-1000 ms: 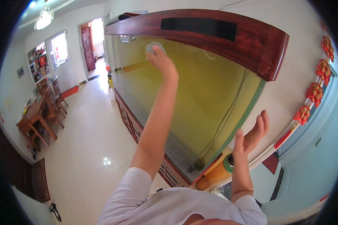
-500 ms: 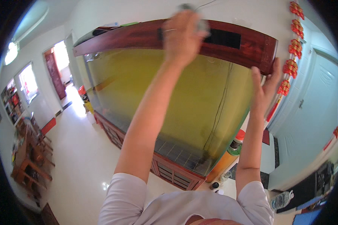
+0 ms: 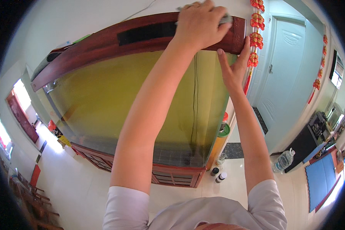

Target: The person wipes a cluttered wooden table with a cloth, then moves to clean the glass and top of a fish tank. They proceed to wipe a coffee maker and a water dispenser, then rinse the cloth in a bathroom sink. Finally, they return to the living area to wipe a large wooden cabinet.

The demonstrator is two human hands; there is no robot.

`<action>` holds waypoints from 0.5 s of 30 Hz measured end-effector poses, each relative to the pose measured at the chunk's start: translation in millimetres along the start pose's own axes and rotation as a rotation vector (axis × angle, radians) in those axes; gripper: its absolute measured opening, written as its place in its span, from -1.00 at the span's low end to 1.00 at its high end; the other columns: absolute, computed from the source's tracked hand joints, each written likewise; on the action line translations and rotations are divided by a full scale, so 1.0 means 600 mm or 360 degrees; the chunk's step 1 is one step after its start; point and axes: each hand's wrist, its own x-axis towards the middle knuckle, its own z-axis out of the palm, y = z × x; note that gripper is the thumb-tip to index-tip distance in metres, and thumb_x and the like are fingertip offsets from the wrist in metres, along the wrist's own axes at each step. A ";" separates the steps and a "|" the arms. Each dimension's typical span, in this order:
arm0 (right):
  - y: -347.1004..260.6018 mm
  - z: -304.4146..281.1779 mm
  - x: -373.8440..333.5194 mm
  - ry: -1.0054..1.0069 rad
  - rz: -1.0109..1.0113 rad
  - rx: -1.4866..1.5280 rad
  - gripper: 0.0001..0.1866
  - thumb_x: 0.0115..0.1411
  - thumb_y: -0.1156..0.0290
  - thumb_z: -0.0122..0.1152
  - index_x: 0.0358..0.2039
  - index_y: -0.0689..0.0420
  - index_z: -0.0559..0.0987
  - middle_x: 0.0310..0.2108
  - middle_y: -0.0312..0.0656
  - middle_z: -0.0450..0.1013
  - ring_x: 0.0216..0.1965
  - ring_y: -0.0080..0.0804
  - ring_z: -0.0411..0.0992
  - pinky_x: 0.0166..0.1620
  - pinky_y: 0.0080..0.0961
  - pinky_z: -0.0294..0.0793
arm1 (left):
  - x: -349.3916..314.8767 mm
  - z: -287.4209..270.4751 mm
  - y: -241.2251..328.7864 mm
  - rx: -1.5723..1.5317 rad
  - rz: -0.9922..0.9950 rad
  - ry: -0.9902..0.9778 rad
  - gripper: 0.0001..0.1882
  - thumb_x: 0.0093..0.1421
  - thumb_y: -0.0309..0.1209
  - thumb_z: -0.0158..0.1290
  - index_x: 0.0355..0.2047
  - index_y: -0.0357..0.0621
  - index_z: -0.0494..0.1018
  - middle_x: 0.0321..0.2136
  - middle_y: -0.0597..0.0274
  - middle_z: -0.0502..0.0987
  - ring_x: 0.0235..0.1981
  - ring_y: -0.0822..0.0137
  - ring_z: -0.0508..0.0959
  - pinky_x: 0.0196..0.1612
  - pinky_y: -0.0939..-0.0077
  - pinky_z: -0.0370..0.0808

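My left hand (image 3: 201,26) is closed over a crumpled grey-green cloth (image 3: 227,19) and presses it on the dark red wooden hood (image 3: 92,46) of a large aquarium (image 3: 142,88), near the hood's right end. Most of the cloth is hidden under the fingers. At the hood's lower right corner is my right hand (image 3: 235,73). Its thumb is spread from the stretched fingers, and the fingertips lie against the end of the hood. Cloudy yellow-green water fills the tank, and dark cords (image 3: 195,99) run down inside the glass.
Red hanging ornaments (image 3: 257,21) dangle close beside my right hand. Below the tank is a red wooden cabinet (image 3: 176,177). Small bottles (image 3: 220,177) and a large clear plastic bottle (image 3: 283,161) stand on the floor. A pale blue door (image 3: 285,69) is at the right.
My left hand has slid the cloth rightward along the hood, closer to my right hand. The view has turned to the right. My right hand stays at the hood's corner.
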 end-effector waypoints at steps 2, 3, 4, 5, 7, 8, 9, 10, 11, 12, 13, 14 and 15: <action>0.001 -0.001 0.000 -0.0029 0.0051 0.0127 -0.12 0.18 0.28 0.29 0.35 0.31 0.01 0.18 0.13 0.19 0.19 -0.04 0.23 0.24 -0.25 0.20 | 0.028 0.004 -0.005 -0.0131 0.0047 -0.0069 -0.59 0.23 -0.05 0.05 -0.11 -0.10 0.48 -0.15 -0.01 0.55 -0.17 0.01 0.60 -0.14 0.13 0.56; -0.002 -0.006 -0.001 -0.0073 0.0117 0.0257 -0.23 0.31 0.26 0.11 0.38 0.28 -0.01 0.23 0.07 0.17 0.22 -0.16 0.22 0.25 -0.30 0.19 | 0.034 0.004 -0.006 -0.0189 0.0069 -0.0107 -0.60 0.23 -0.05 0.04 -0.14 -0.11 0.49 -0.18 0.00 0.56 -0.18 0.01 0.59 -0.15 0.15 0.55; -0.009 -0.012 0.000 -0.0088 0.0185 0.0335 -0.26 0.34 0.24 0.05 0.38 0.28 -0.01 0.26 0.04 0.15 0.24 -0.19 0.20 0.26 -0.32 0.16 | 0.037 0.002 -0.010 -0.0195 -0.0042 -0.0134 -0.61 0.24 -0.07 0.04 -0.14 -0.11 0.49 -0.19 -0.01 0.56 -0.19 0.00 0.59 -0.17 0.15 0.55; -0.019 -0.023 0.001 -0.0111 0.0264 0.0404 -0.29 0.37 0.22 -0.02 0.39 0.27 -0.01 0.28 0.02 0.13 0.25 -0.21 0.18 0.28 -0.33 0.14 | 0.038 -0.010 -0.006 -0.0213 -0.0161 -0.0169 -0.63 0.24 -0.08 0.04 -0.14 -0.11 0.49 -0.21 -0.01 0.55 -0.21 0.00 0.59 -0.18 0.15 0.55; 0.018 -0.022 -0.008 -0.0126 0.0187 0.0477 -0.35 0.43 0.18 -0.16 0.39 0.25 0.01 0.34 -0.05 0.09 0.30 -0.29 0.13 0.31 -0.39 0.08 | 0.027 -0.011 0.003 -0.0217 -0.0407 -0.0146 -0.63 0.25 -0.11 0.04 -0.11 -0.11 0.47 -0.14 -0.03 0.53 -0.16 -0.03 0.56 -0.11 0.12 0.52; 0.030 -0.023 -0.008 -0.0135 0.0141 0.0519 -0.37 0.45 0.16 -0.24 0.40 0.24 0.02 0.37 -0.09 0.07 0.33 -0.33 0.10 0.33 -0.42 0.04 | 0.013 -0.007 0.002 -0.0109 -0.0296 0.0125 -0.62 0.24 -0.11 0.04 -0.09 -0.11 0.46 -0.09 -0.05 0.51 -0.10 -0.03 0.54 -0.06 0.11 0.49; 0.028 -0.023 -0.010 -0.0164 0.0199 0.0575 -0.37 0.46 0.14 -0.26 0.40 0.22 0.02 0.37 -0.10 0.05 0.33 -0.34 0.09 0.33 -0.43 0.04 | -0.017 0.012 -0.003 0.0002 -0.0187 0.0382 -0.60 0.24 -0.10 0.05 -0.07 -0.11 0.45 -0.03 -0.06 0.48 -0.05 -0.04 0.52 0.00 0.10 0.45; 0.023 -0.026 -0.011 -0.0192 0.0257 0.0629 -0.37 0.46 0.13 -0.28 0.40 0.20 0.02 0.38 -0.12 0.04 0.34 -0.34 0.08 0.33 -0.44 0.04 | -0.046 0.034 -0.004 0.0113 -0.0074 0.0638 -0.59 0.24 -0.09 0.05 -0.04 -0.11 0.44 0.02 -0.07 0.46 0.00 -0.05 0.50 0.06 0.09 0.42; 0.015 -0.026 -0.012 -0.0214 0.0318 0.0689 -0.37 0.46 0.11 -0.30 0.41 0.18 0.02 0.39 -0.14 0.03 0.34 -0.35 0.08 0.33 -0.45 0.04 | -0.076 0.057 -0.003 0.0403 -0.0020 0.0792 -0.43 0.21 -0.05 0.09 0.16 -0.02 0.36 0.16 -0.10 0.34 0.19 -0.07 0.36 0.21 0.11 0.31; 0.010 -0.028 -0.014 -0.0231 0.0379 0.0744 -0.37 0.46 0.09 -0.32 0.41 0.16 0.01 0.40 -0.16 0.02 0.35 -0.36 0.07 0.33 -0.45 0.04 | -0.104 0.076 0.004 0.0285 -0.0032 0.0754 -0.48 0.18 -0.11 0.10 0.13 0.05 0.38 0.15 -0.03 0.35 0.21 -0.06 0.33 0.19 0.01 0.29; 0.007 -0.029 -0.017 -0.0248 0.0439 0.0797 -0.37 0.46 0.08 -0.34 0.42 0.14 0.01 0.41 -0.18 0.01 0.35 -0.37 0.07 0.33 -0.46 0.04 | -0.135 0.092 0.015 0.0166 -0.0047 0.0715 -0.52 0.16 -0.16 0.12 0.10 0.11 0.40 0.15 0.05 0.35 0.23 -0.05 0.30 0.18 -0.09 0.28; 0.013 -0.039 -0.013 -0.0264 0.0473 0.0811 -0.37 0.46 0.06 -0.36 0.42 0.12 0.01 0.42 -0.19 -0.01 0.36 -0.38 0.06 0.33 -0.47 0.04 | -0.158 0.116 0.037 0.0017 -0.0064 0.0713 -0.55 0.13 -0.22 0.14 0.06 0.18 0.42 0.14 0.12 0.35 0.26 -0.04 0.26 0.16 -0.19 0.26; 0.015 -0.037 -0.015 -0.0236 0.0422 0.0808 -0.37 0.46 0.05 -0.36 0.42 0.11 0.02 0.40 -0.23 0.02 0.32 -0.42 0.10 0.27 -0.50 0.15 | -0.194 0.131 0.066 -0.0024 -0.0155 0.0553 -0.45 0.08 -0.24 0.16 0.12 0.20 0.39 0.25 0.15 0.25 0.32 -0.06 0.18 0.20 -0.25 0.20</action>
